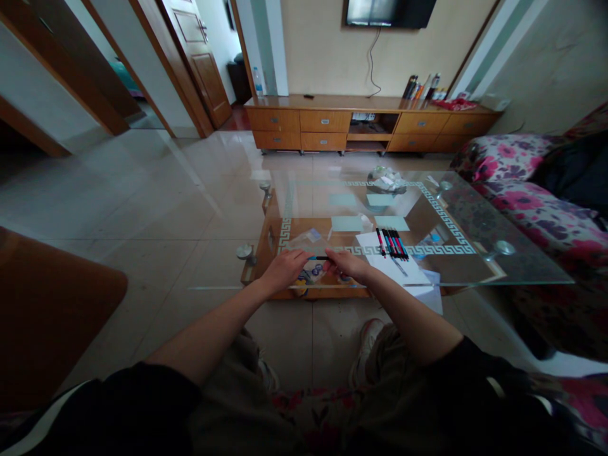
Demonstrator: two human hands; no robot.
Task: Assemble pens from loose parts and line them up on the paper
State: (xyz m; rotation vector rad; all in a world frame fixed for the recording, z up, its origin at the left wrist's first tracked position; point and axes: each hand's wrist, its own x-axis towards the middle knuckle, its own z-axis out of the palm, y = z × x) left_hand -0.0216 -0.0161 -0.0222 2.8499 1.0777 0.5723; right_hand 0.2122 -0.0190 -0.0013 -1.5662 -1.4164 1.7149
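Between my two hands a slim pen [319, 258], blue at its left part and black at its right, is held level above the front edge of the glass table. My left hand [286, 269] is closed on its left end. The fingers of my right hand [346, 264] pinch its right end. Below the hands lies a clear plastic bag [310, 239] with printed marks. Right of my right hand, a row of several pens [392, 243] with red, black and blue parts rests on white paper [373, 240]. A thin greyish strip [399, 266] lies in front of them.
The glass coffee table [527, 263] has sharp corners and a patterned border. At its far side sits a crumpled plastic bag [386, 179]. A floral sofa [517, 190] stands at the right, a wooden cabinet [278, 120] at the back, and a brown piece of furniture [57, 304] at the left.
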